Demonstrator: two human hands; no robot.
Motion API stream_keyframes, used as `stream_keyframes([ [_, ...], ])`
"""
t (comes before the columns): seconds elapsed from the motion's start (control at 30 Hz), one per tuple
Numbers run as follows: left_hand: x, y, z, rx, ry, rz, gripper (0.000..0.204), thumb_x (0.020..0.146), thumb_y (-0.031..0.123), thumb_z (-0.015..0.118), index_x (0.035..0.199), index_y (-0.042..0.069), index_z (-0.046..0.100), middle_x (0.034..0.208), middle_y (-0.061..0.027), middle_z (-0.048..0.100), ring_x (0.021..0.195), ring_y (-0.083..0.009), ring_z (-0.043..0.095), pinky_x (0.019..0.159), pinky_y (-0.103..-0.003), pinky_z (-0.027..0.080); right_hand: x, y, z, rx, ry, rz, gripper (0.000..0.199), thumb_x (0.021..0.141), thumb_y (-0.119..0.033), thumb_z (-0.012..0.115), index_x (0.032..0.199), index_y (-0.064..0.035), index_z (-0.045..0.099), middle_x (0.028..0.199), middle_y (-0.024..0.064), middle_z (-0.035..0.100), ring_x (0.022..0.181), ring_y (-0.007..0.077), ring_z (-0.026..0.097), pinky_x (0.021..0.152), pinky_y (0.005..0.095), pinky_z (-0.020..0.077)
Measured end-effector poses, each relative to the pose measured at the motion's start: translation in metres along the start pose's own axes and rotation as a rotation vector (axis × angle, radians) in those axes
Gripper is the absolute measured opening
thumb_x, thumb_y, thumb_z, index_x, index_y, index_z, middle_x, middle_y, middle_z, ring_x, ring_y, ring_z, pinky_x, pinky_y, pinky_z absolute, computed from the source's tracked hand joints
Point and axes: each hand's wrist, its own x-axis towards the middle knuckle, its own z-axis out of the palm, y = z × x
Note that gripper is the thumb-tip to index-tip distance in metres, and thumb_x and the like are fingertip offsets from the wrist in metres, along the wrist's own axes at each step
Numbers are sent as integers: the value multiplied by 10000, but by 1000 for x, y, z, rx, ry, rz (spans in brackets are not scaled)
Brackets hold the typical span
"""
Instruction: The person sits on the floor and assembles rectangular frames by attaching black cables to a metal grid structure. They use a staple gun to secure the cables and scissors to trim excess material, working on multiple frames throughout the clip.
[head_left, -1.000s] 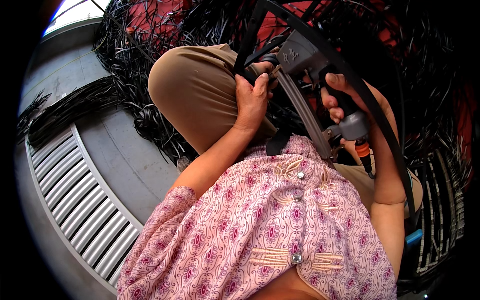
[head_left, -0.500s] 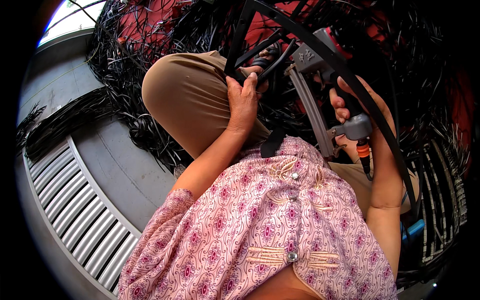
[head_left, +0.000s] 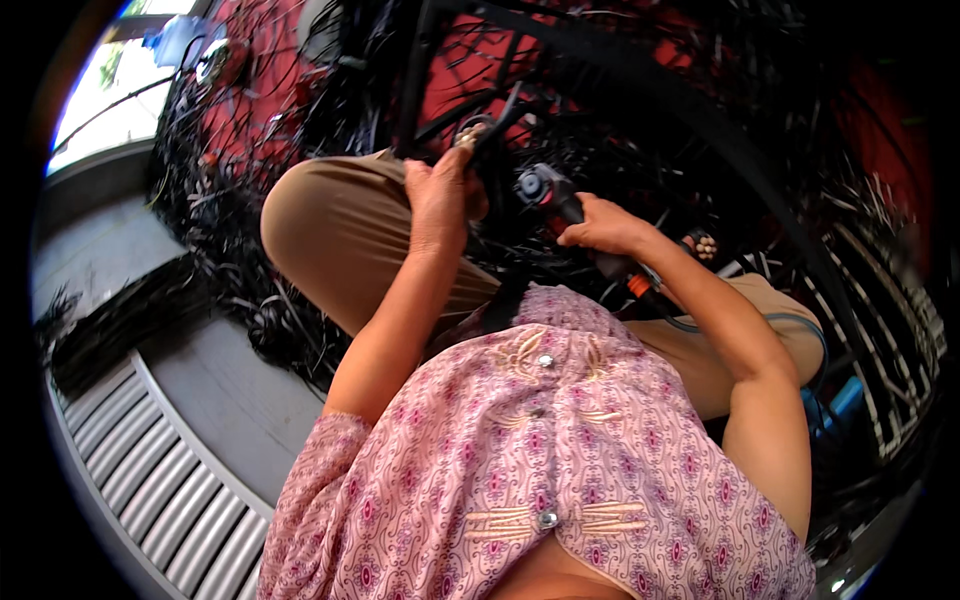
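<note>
My left hand (head_left: 437,195) is closed at the lower end of a black frame (head_left: 410,95), beside my raised left knee. From there the frame rises, with a long curved black bar (head_left: 650,75) sweeping away to the right. My right hand (head_left: 603,226) is wrapped around the dark handle of an air staple gun (head_left: 545,187). The gun sits low among black strips, its round head turned up and to the left, apart from the frame. Below the hand shows its orange hose coupling (head_left: 640,285). The magazine is hidden from view.
Heaps of loose black strips (head_left: 270,320) surround my legs over a red surface (head_left: 255,75). A slatted silver metal piece (head_left: 160,470) lies at the left on grey flooring. At the right are a blue object (head_left: 845,405) and a pale-edged black slatted piece (head_left: 885,350).
My right hand has lowered the staple gun and swung it leftward, turning its head toward me. My left hand and the frame have shifted a little left in view.
</note>
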Motion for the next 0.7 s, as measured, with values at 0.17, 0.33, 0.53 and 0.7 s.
stream_keyframes([
  [0.17, 20, 4, -1, 110, 17, 23, 352, 773, 189, 806, 913, 56, 512, 850, -62, 617, 661, -153, 628, 531, -223, 510, -76, -34, -16, -180, 145, -111, 946, 645, -275, 774, 1423, 23, 326, 1142, 299, 618, 1101, 414, 599, 925, 404, 480],
  [0.33, 45, 17, 14, 311, -66, 159, 254, 797, 324, 773, 779, 107, 644, 690, 26, 586, 484, -84, 460, 465, -216, 358, -172, -64, -33, 71, 349, -324, 879, 685, -178, 771, 1413, 49, 332, 977, 241, 676, 890, 307, 687, 814, 357, 524],
  [0.53, 72, 40, 58, 179, -159, 190, 274, 796, 303, 766, 697, 109, 599, 560, 67, 463, 433, -78, 374, 397, -258, 275, -311, -81, -22, 665, 532, -592, 839, 761, -107, 762, 1454, 21, 307, 890, 71, 601, 736, 137, 629, 669, 292, 527],
  [0.7, 121, 52, 107, -75, -269, 149, 256, 731, 223, 820, 763, 47, 637, 702, -14, 563, 566, -147, 512, 479, -273, 396, -423, -70, 31, 826, 947, -627, 728, 747, -156, 745, 1366, 22, 407, 855, 58, 577, 634, 128, 593, 577, 277, 503],
])
